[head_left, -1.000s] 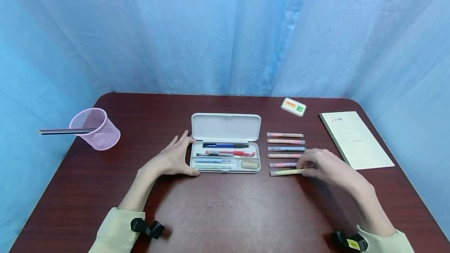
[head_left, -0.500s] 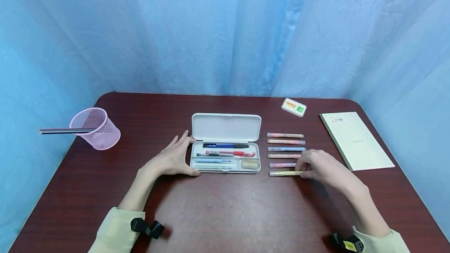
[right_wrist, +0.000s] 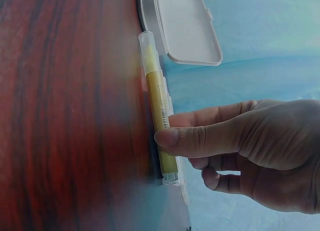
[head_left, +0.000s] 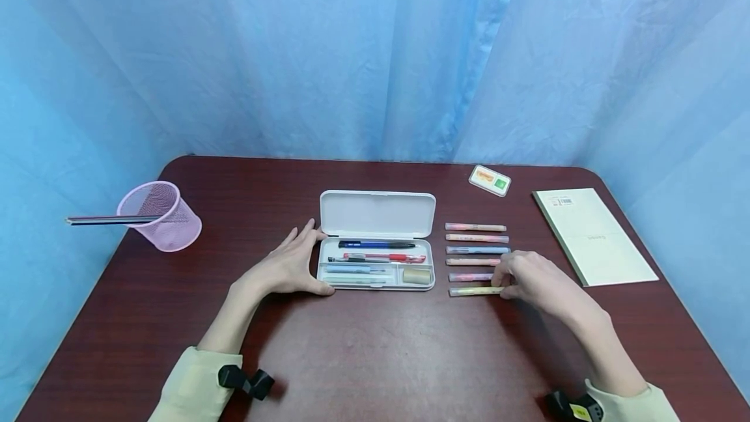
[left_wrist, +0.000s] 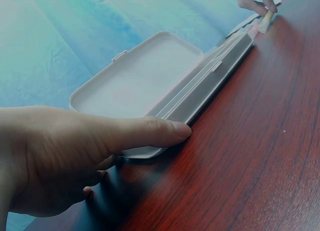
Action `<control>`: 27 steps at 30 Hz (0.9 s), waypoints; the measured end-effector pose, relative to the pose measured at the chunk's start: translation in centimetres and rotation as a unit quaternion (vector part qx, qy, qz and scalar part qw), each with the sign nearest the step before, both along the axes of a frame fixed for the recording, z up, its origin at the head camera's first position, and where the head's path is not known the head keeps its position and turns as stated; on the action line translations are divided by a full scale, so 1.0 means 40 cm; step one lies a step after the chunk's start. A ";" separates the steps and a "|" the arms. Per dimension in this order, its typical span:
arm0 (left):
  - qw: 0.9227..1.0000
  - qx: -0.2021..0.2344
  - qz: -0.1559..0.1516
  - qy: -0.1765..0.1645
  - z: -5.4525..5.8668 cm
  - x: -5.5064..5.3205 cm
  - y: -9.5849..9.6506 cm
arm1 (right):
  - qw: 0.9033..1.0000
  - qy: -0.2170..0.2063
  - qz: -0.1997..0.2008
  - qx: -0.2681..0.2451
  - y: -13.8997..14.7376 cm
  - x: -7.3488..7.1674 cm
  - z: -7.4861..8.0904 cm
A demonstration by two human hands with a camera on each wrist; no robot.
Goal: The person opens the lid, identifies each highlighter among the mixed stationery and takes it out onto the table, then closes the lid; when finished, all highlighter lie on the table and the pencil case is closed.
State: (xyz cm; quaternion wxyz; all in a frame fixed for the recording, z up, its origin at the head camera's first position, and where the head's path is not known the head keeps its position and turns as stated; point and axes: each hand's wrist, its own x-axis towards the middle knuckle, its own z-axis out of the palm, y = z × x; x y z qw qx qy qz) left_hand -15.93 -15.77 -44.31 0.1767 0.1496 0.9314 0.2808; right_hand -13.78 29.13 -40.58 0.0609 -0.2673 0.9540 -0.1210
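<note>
The left hand (head_left: 287,262) spreads around the left end of an open white pencil case (head_left: 375,212), thumb at its front corner and a finger at the back near the hinge. Inside the case lie a blue pen (head_left: 377,245), a red pen (head_left: 383,257), light-coloured pens (head_left: 354,269) and a beige block (head_left: 416,275). To the right, the right hand (head_left: 539,282) pinches the rear end of a yellow highlighter (right_wrist: 159,103) between thumb and fingers. That highlighter is nearest the person in a column of several similar pens (head_left: 476,250), all roughly parallel.
A pink mesh pen cup (head_left: 176,226) lies tilted at the left, dark sticks (head_left: 111,219) jutting from it. At the back right is a small white case with orange and green pieces (head_left: 489,180). A pale notebook (head_left: 594,234) lies along the right side.
The right hand has moved slightly left, and the yellow highlighter has straightened to line up with the other pens. The left hand stays at the pencil case.
</note>
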 end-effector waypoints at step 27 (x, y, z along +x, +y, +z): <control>1.000 -0.001 0.004 0.001 0.001 0.001 0.001 | 1.000 0.002 -0.012 0.025 -0.007 -0.002 -0.006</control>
